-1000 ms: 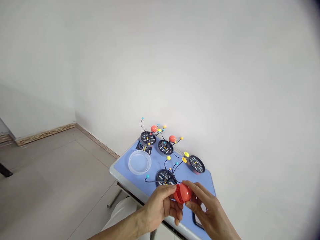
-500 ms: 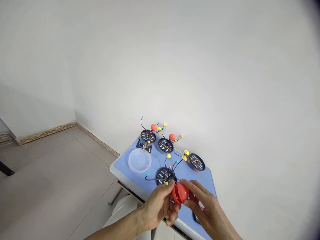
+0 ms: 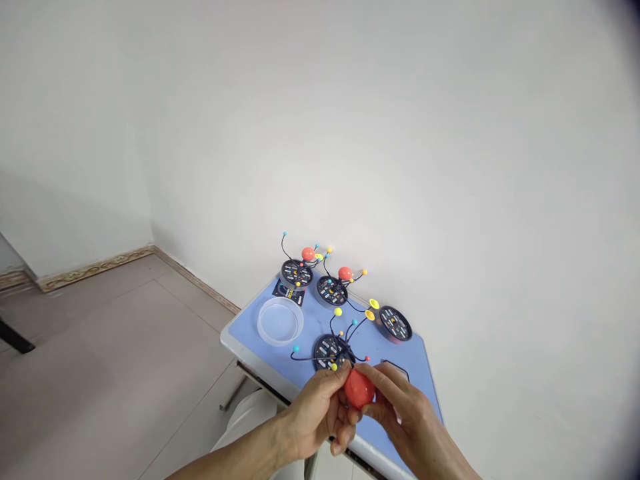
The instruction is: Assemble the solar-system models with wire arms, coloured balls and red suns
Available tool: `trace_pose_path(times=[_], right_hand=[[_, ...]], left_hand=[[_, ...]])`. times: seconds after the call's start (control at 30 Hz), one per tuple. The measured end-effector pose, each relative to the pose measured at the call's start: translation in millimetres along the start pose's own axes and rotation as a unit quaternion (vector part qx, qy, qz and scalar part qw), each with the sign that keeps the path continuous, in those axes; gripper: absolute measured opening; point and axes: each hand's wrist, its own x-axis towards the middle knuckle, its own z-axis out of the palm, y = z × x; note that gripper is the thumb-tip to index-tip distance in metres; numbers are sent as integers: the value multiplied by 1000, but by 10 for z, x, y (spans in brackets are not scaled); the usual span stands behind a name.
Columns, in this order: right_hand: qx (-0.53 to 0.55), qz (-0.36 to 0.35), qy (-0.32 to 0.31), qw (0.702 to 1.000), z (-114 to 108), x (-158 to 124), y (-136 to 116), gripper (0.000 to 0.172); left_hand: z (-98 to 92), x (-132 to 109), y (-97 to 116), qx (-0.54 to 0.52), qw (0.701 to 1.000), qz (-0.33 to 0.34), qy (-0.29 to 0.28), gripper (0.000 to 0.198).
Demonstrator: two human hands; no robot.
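Observation:
Between my hands is a red plastic ball (image 3: 359, 389) made of two halves, now pressed together. The fingers and thumb of my left hand (image 3: 323, 407) grip its left side, and my right hand (image 3: 403, 407) pinches it from the right. Just beyond lies a solar system model (image 3: 330, 352) with a round black base, curved black arms and small yellow, blue and red balls on their tips. My hands hide part of its near side.
On the blue table (image 3: 260, 339) stand two more models (image 3: 296, 273) with red balls on top. A round black base (image 3: 394, 323) sits at the back right, a clear round lid (image 3: 280, 321) at the left. A dark-edged flat object (image 3: 397, 369) lies beyond my right hand.
The gap between the two red halves has closed as my hands pressed them together. My right hand has shifted slightly left, uncovering a small red ball on the model.

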Motion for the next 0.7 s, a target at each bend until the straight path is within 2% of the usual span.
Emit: trace_pose_path(times=[0.17, 0.3, 0.53, 0.63, 0.7], right_hand=[[-13, -33, 7, 999, 38, -6, 46, 43], [-33, -71, -10, 997, 46, -6, 74, 46], [-89, -102, -35, 990, -3, 27, 34, 48], [-97, -119, -22, 988, -6, 40, 30, 46], [-102, -129, -5, 986, 9, 43, 50, 45]], left_hand=[[-16, 6, 17, 9, 999, -27, 21, 65], [-64, 32, 56, 17, 994, -95, 44, 66], [-142, 22, 162, 9, 989, -148, 23, 61], [-149, 14, 181, -6, 986, -168, 17, 59], [-139, 17, 172, -10, 987, -158, 22, 59]])
